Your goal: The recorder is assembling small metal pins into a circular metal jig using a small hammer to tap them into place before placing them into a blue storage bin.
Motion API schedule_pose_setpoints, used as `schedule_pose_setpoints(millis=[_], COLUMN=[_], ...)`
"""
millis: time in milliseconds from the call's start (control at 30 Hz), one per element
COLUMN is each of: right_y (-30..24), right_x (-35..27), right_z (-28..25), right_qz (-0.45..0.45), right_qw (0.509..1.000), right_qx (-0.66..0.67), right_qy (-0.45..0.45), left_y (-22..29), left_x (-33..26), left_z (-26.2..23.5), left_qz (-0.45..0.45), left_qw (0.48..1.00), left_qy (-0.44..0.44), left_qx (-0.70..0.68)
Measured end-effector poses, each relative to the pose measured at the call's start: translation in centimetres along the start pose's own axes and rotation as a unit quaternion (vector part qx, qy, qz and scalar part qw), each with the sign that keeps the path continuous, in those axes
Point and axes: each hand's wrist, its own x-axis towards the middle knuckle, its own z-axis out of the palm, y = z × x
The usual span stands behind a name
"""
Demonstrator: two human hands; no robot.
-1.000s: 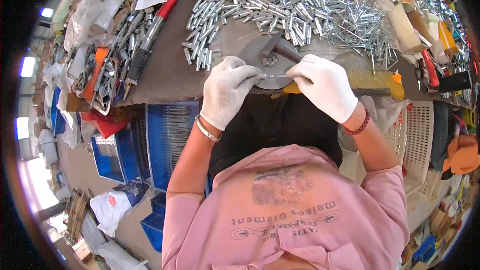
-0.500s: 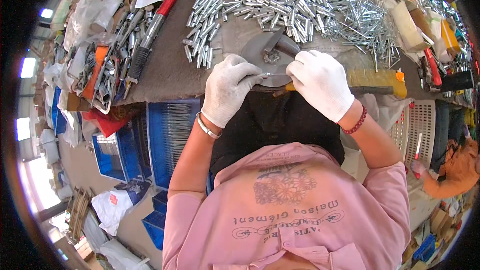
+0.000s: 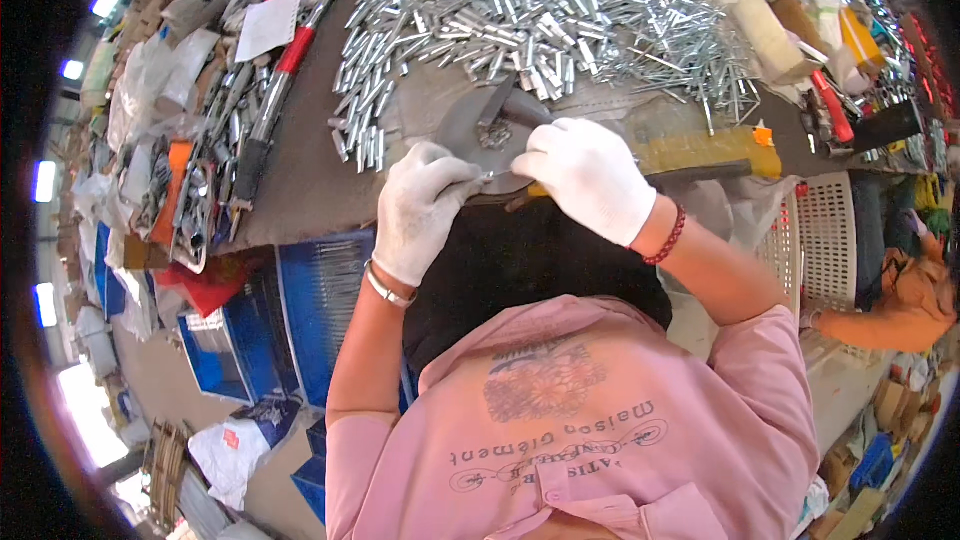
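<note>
One workbench, left hand pinching one metal piece, right hand curled, hold unclear

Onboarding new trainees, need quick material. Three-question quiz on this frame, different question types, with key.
1. True or false: the left hand has nothing at its fingertips.
2. Which wrist carries the red beaded bracelet? A) left B) right
3. What lies heaped on the bench beyond the grey disc, as seen by the wearer?

Key:
1. False; a small shiny metal piece is there.
2. B.
3. Short silver metal tubes.
</note>
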Motion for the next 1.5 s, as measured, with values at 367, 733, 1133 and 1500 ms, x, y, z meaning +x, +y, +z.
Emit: schedule_pose_setpoints(millis=[367,733,1133,1500], right_y=[10.2,10.0,3.8,-1.4], right_x=[-2.3,-1.9,1.0,3.6], right_z=[-2.9,-4.0,-3.2,0.5], right_qz=[0.159,0.165,0.138,0.042], right_qw=[0.975,0.977,0.988,0.993], right_qx=[-0.151,-0.121,0.073,0.113], right_qy=[0.045,-0.052,0.017,-0.012], left_y=[0.6,0.9,0.1,-1.2], left_x=[0.1,0.1,-0.4,-0.9], left_z=[-0.1,-0.2,0.5,0.9], left_qz=[0.020,0.018,0.002,0.014], left_qw=[0.999,0.999,1.000,1.000], left_qy=[0.024,0.027,0.025,0.019], left_qx=[-0.019,-0.002,-0.001,-0.003])
